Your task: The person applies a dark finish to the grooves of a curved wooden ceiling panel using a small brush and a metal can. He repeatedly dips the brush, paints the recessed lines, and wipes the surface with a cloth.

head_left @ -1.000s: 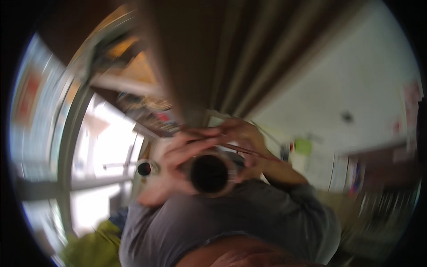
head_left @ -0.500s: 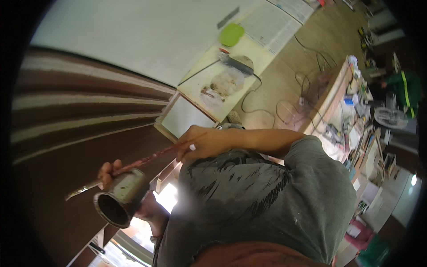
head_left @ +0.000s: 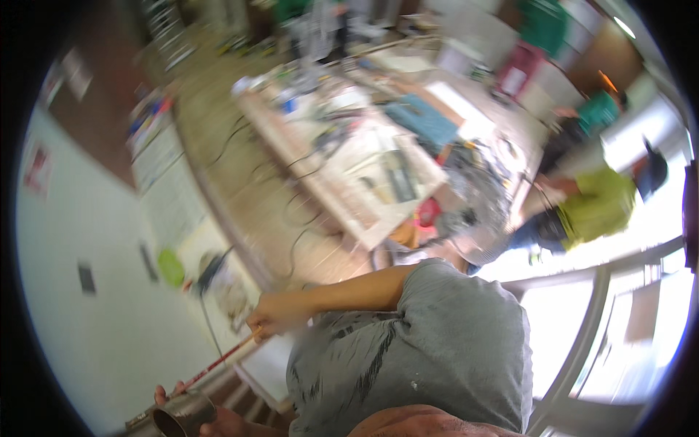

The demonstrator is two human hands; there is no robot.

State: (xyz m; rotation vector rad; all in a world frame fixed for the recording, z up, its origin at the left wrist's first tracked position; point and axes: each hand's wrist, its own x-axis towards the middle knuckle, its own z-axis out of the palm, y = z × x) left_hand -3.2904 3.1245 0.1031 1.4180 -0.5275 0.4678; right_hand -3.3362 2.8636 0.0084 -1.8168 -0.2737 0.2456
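**Low hold on my left side**

My right hand [head_left: 271, 315] is closed round the paler end of a thin stick [head_left: 217, 363], fingers curled in. From there the stick slants down to a metal cup [head_left: 194, 409], low on my left. My left hand [head_left: 227, 422] wraps the cup, its fingertips close by the stick; whether they pinch it too, I cannot tell. The cup is tilted, its mouth partly in view, the contents hidden. I judge the step in hand to be steadying both together; the next move calls for a firm cup and careful guiding of the stick.
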